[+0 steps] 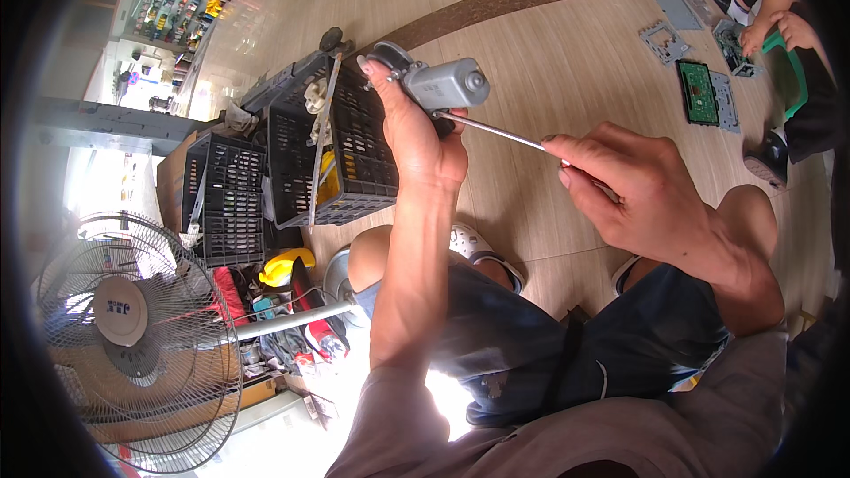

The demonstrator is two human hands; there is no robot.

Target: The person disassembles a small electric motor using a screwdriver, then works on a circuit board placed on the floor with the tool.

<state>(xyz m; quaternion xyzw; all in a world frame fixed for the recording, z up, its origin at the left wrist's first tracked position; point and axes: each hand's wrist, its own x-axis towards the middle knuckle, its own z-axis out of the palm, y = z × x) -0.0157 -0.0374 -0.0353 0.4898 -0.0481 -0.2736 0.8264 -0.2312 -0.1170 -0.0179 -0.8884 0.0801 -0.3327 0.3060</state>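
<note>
My left hand (416, 137) is wrapped round a small electric motor (447, 84) with a silver, rounded can and a black part at its back. The can points to the right, above the hand. From the right, my right hand (624, 181) grips a screwdriver (500, 132), its handle hidden inside the closed fingers. The thin metal shaft runs leftward, and its tip meets the motor's lower edge beside my left fingers. Exactly what the tip touches is too small to make out.
Black plastic crates (354, 159) stand left of my left forearm. A standing fan (133, 327) is at the lower left, near a yellow item (285, 267) among tools. At the upper right, another person's hands (770, 31) work over metal parts, near a green circuit board (698, 93) on the floor.
</note>
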